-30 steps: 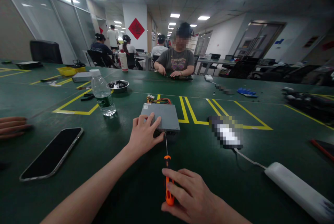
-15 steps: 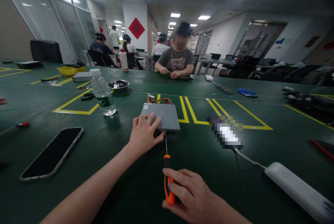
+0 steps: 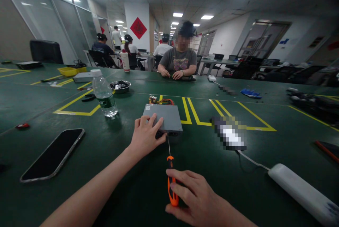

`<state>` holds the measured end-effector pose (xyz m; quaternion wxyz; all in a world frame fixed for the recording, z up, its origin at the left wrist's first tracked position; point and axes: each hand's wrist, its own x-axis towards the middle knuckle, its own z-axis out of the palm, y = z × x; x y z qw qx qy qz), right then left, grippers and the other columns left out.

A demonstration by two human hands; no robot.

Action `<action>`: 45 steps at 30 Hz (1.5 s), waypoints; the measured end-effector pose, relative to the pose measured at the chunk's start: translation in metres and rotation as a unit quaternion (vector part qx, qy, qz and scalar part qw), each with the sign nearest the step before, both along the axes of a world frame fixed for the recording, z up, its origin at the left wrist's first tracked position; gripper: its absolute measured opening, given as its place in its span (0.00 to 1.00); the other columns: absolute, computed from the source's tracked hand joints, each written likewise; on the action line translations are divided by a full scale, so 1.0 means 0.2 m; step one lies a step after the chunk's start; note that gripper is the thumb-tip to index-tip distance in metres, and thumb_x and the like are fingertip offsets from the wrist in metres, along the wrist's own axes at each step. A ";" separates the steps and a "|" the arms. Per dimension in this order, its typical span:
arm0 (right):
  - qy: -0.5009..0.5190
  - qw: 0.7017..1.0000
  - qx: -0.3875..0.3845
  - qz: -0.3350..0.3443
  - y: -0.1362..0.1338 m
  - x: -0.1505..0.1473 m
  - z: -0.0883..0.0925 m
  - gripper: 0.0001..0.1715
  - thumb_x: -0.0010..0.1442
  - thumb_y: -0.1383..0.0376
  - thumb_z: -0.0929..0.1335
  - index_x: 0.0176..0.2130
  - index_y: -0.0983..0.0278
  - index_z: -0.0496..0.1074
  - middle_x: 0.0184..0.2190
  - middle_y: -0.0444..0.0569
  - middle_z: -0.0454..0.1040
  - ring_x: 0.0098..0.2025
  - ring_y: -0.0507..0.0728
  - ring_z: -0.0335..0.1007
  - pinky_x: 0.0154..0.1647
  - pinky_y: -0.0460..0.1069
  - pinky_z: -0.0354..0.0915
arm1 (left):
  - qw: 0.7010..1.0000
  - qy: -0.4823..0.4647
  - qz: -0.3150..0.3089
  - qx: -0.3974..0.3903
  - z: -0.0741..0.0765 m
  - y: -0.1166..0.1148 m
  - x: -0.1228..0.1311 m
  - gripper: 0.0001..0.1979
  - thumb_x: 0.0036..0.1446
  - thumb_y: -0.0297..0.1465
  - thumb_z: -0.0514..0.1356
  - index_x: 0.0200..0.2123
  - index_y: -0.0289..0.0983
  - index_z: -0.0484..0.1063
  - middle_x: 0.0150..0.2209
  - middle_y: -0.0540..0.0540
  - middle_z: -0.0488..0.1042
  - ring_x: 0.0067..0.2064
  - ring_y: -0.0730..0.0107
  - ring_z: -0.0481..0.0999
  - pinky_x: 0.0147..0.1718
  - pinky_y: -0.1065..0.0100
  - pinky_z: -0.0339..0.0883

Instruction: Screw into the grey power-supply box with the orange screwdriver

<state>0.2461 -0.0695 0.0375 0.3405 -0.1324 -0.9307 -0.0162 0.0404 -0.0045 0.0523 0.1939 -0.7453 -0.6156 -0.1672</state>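
A grey metal computer power supply point(image 3: 169, 115) lies flat on the green table, its bundle of coloured wires point(image 3: 162, 101) at the far side. My left hand point(image 3: 147, 130) grips it, fingers spread over the top and thumb at the near edge. Between the fingers and thumb of my right hand point(image 3: 192, 195) is the handle of an orange and black screwdriver point(image 3: 173, 191). Its thin shaft points away from me, and the tip meets the near face of the power supply close to my left thumb. What lies under the tip is too small to make out.
A water bottle point(image 3: 103, 96) and a metal bowl point(image 3: 120, 86) stand left of the power supply. A dark phone point(image 3: 54, 154) lies at the left. On the right are a lit, blurred device point(image 3: 230, 135) and a white power strip point(image 3: 299, 191). A person point(image 3: 177, 61) sits opposite.
The screwdriver's handle has turned about its length, showing a different side. My right fingers have shifted slightly with it. My left hand and the power supply have stayed in place.
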 end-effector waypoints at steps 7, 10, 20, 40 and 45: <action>-0.044 0.999 0.019 -0.008 -0.02 -0.02 0.03 0.14 0.66 0.60 0.58 0.44 0.65 0.66 0.43 0.59 0.73 0.41 0.55 0.73 0.38 0.49 0.69 | 1.000 -0.004 0.001 0.001 0.00 0.00 0.00 0.25 0.54 0.46 0.52 0.53 0.43 0.62 0.56 0.42 0.63 0.50 0.48 0.60 0.44 0.51 0.55; -0.004 1.000 0.024 -0.006 -0.01 -0.02 0.00 0.13 0.65 0.60 0.60 0.38 0.66 0.66 0.42 0.58 0.74 0.36 0.54 0.73 0.36 0.48 0.69 | 1.000 -0.007 0.000 0.000 0.00 0.00 0.00 0.25 0.54 0.45 0.52 0.53 0.43 0.63 0.56 0.41 0.63 0.50 0.48 0.60 0.44 0.51 0.55; -0.052 0.999 0.004 -0.010 -0.01 -0.01 0.02 0.15 0.64 0.61 0.60 0.47 0.67 0.65 0.44 0.59 0.73 0.44 0.57 0.71 0.38 0.50 0.69 | 1.000 -0.015 -0.003 -0.002 0.01 0.00 0.00 0.25 0.53 0.45 0.53 0.53 0.44 0.62 0.55 0.42 0.63 0.50 0.48 0.60 0.44 0.51 0.54; 0.004 1.000 -0.015 -0.027 0.01 0.01 -0.02 0.22 0.63 0.51 0.61 0.44 0.68 0.62 0.45 0.61 0.72 0.43 0.57 0.72 0.41 0.49 0.69 | 1.000 0.000 0.002 -0.001 0.00 -0.01 0.00 0.25 0.54 0.45 0.52 0.54 0.44 0.62 0.56 0.43 0.62 0.50 0.50 0.60 0.44 0.52 0.55; -0.060 0.997 -0.036 -0.013 0.00 0.01 0.01 0.20 0.63 0.58 0.60 0.51 0.67 0.62 0.49 0.62 0.69 0.49 0.59 0.69 0.42 0.51 0.69 | 1.000 0.002 -0.001 -0.001 0.01 -0.01 0.00 0.24 0.54 0.45 0.52 0.54 0.44 0.62 0.56 0.42 0.62 0.50 0.49 0.60 0.44 0.51 0.55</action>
